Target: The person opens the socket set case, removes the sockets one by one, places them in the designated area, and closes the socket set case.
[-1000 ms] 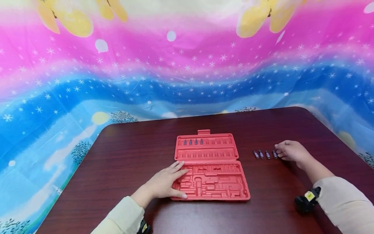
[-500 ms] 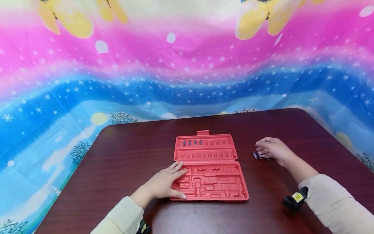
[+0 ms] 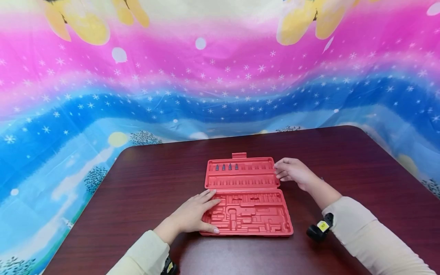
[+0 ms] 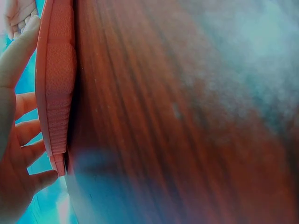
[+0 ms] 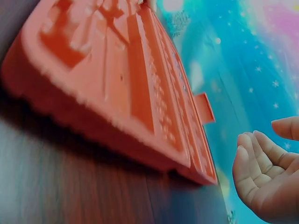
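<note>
A red plastic bit case (image 3: pixel 247 231) lies opened flat on the table, its lid away from me. My left hand (image 3: pixel 190 214) rests on the case's left side with fingers spread, thumb at the near edge. Several dark screwdriver bits (image 3: pixel 230 167) stand in the lid's upper row at the left. My right hand (image 3: pixel 293 172) is at the lid's right edge, fingers bent. In the right wrist view, the thumb and fingertips of this hand (image 5: pixel 266 179) stand apart; I cannot tell whether a bit is in it. A bit's tip (image 3: pixel 322 178) shows beside the right forearm, which hides the other bits there.
The dark wooden table (image 3: pixel 154 172) has rounded far corners. Behind it hangs a colourful printed cloth (image 3: pixel 220 76). The lid's latch tab (image 3: pixel 239 155) points toward the far edge. A black wrist camera (image 3: pixel 319 229) hangs beneath the right sleeve.
My right hand has moved left from the row of bits on the table to the lid's right edge. The left hand and the case have stayed in place.
</note>
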The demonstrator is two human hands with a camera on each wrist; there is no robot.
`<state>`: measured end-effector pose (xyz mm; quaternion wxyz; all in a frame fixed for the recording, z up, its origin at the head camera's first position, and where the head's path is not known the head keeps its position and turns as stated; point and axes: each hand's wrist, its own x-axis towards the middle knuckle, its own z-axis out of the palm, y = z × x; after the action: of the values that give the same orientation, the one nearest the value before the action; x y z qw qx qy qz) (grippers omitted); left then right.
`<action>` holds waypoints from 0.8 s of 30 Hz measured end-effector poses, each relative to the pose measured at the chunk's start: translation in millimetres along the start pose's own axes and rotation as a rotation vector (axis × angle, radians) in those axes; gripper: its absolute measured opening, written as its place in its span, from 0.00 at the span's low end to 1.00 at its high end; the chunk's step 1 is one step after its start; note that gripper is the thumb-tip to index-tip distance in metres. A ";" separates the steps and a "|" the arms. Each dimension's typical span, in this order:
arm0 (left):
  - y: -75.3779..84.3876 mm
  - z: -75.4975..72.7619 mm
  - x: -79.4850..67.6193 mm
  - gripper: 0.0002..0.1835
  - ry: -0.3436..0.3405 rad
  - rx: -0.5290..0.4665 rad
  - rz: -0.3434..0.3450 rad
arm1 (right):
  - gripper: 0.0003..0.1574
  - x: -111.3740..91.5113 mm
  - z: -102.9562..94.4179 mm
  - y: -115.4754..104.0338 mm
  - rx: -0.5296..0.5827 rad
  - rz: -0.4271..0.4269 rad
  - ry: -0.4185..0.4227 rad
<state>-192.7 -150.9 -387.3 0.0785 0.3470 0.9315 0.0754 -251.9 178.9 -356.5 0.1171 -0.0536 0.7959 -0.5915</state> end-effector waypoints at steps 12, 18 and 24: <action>-0.7 1.7 -0.3 0.48 0.037 0.033 0.009 | 0.22 23.9 16.3 2.1 0.025 0.035 -0.031; -0.7 3.1 -0.2 0.48 0.065 0.025 0.011 | 0.22 36.9 24.3 -0.6 0.032 0.058 -0.038; -0.2 3.2 -0.5 0.48 0.079 0.022 0.003 | 0.20 50.1 35.5 -5.2 0.036 0.088 -0.040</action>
<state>-191.9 -151.0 -390.4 0.0378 0.3462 0.9341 0.0788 -291.7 133.2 -367.4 0.1597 -0.0280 0.7842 -0.5990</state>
